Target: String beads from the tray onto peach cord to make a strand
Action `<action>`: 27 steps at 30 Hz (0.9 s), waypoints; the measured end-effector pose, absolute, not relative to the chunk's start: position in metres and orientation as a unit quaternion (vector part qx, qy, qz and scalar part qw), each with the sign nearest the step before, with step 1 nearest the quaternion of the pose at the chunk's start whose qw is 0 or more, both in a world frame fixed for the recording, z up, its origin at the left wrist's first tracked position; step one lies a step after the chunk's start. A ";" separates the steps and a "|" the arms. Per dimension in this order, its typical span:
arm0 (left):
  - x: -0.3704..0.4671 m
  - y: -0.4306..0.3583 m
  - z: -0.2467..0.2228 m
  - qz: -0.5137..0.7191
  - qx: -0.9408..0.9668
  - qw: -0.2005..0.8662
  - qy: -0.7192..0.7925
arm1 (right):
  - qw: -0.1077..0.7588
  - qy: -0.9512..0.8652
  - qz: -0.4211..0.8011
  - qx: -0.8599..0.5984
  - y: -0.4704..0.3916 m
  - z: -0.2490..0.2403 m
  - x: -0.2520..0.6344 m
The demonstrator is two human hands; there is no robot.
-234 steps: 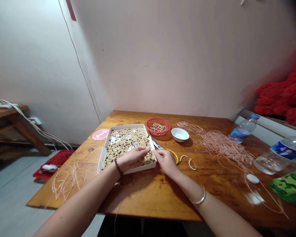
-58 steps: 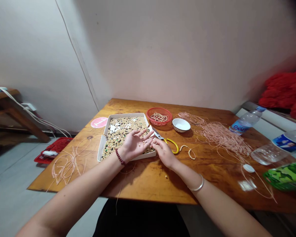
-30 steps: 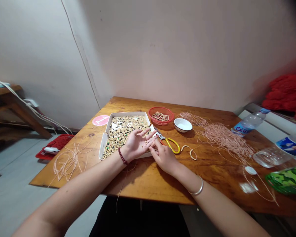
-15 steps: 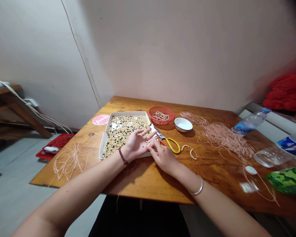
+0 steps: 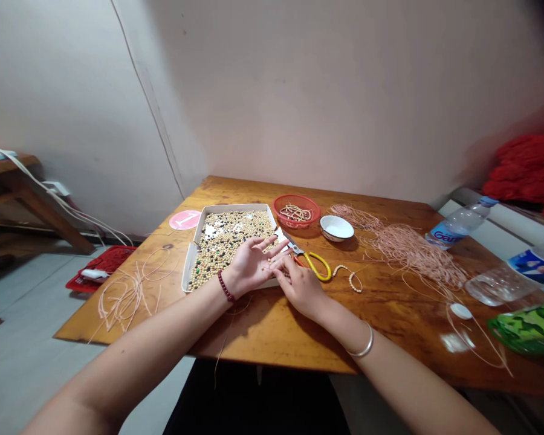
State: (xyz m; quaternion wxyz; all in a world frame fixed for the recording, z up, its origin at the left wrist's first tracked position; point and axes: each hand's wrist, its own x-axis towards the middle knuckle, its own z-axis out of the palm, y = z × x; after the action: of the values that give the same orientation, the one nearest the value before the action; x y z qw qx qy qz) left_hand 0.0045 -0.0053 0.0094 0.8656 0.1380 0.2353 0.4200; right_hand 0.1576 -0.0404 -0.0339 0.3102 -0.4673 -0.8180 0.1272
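My left hand [image 5: 252, 264] is palm up with its fingers spread, over the front right part of a white tray [image 5: 191, 266] of beige, dark and green beads [image 5: 217, 248]. Small beads seem to lie on the palm and fingers. My right hand [image 5: 301, 289] touches the left fingers from the right, thumb and forefinger pinched on a thin cord [image 5: 269, 269]. Beyond the right hand lie yellow-handled scissors [image 5: 320, 267], partly over the tray's edge. Right of them rests a short beaded strand [image 5: 354, 281].
A red basket [image 5: 296, 211] with beaded strands and a white bowl [image 5: 336, 228] stand behind. Pink cord [image 5: 408, 248] is heaped at right, near plastic bottles [image 5: 462, 223] and a green package [image 5: 530, 326]. Loose cords [image 5: 129, 299] and a pink disc [image 5: 184, 220] lie left.
Both hands stay nearly where they were; the right fingertips have shifted very slightly at the left fingers.
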 end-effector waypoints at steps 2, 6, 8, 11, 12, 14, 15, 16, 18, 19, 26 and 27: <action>0.004 -0.005 0.009 0.419 0.137 0.866 0.234 | 0.307 -0.820 0.128 -0.466 -0.040 -0.034 0.158; 0.004 -0.004 0.008 0.420 0.135 0.867 0.232 | 0.303 -0.821 0.123 -0.467 -0.040 -0.035 0.157; 0.004 -0.004 0.008 0.420 0.133 0.867 0.234 | 0.302 -0.822 0.121 -0.467 -0.041 -0.035 0.158; 0.004 -0.004 0.008 0.420 0.137 0.865 0.236 | 0.291 -0.823 0.114 -0.475 -0.041 -0.034 0.158; 0.004 -0.005 0.009 0.421 0.140 0.864 0.236 | 0.288 -0.823 0.112 -0.477 -0.041 -0.034 0.158; 0.004 -0.005 0.009 0.423 0.143 0.863 0.238 | 0.289 -0.823 0.113 -0.476 -0.041 -0.034 0.157; 0.004 -0.005 0.010 0.423 0.142 0.862 0.238 | 0.291 -0.823 0.114 -0.475 -0.041 -0.033 0.157; 0.004 -0.005 0.010 0.424 0.141 0.862 0.239 | 0.294 -0.823 0.115 -0.473 -0.041 -0.033 0.157; 0.004 -0.005 0.010 0.421 0.141 0.864 0.237 | 0.296 -0.822 0.114 -0.473 -0.041 -0.033 0.157; 0.004 -0.004 0.010 0.420 0.141 0.865 0.235 | 0.296 -0.822 0.112 -0.474 -0.041 -0.033 0.157; 0.003 -0.002 0.006 0.422 0.137 0.867 0.227 | 0.288 -0.821 0.098 -0.484 -0.042 -0.031 0.158; 0.003 -0.002 0.005 0.424 0.136 0.867 0.225 | 0.287 -0.821 0.097 -0.485 -0.042 -0.031 0.158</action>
State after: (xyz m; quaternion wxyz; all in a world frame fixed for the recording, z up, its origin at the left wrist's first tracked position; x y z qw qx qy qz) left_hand 0.0026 -0.0016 0.0052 0.8668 0.1365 0.2249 0.4236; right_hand 0.1577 -0.0421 -0.0309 0.2869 -0.4847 -0.8206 0.0966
